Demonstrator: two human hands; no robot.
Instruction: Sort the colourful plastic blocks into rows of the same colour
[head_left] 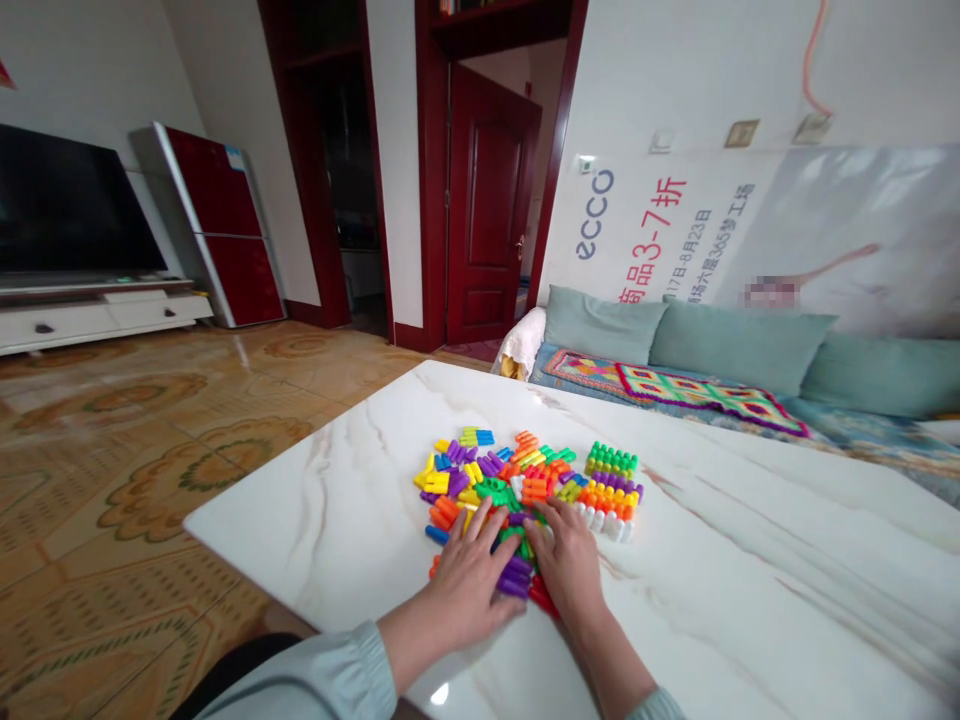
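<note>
A loose pile of bright plastic peg-shaped building pieces (491, 490) in many colours lies on the table. My left hand (469, 570) rests over the near left of the pile, palm down with its fingers spread, touching the pieces. Purple pieces (514, 578) lie between my two hands. My right hand (571, 560) lies on the near right side of the pile, fingers stretched out and thumb apart; its fingertips partly cover the pieces under them. Just beyond it are joined rows of pieces (613, 480) in green, purple, orange and white.
The white marble-patterned table (720, 580) extends far to the right, and its left corner (191, 522) overhangs a tiled floor. A sofa with green cushions (742, 340) stands behind it. Farther back are a red door (491, 200), a red fridge (225, 220) and a television (67, 210).
</note>
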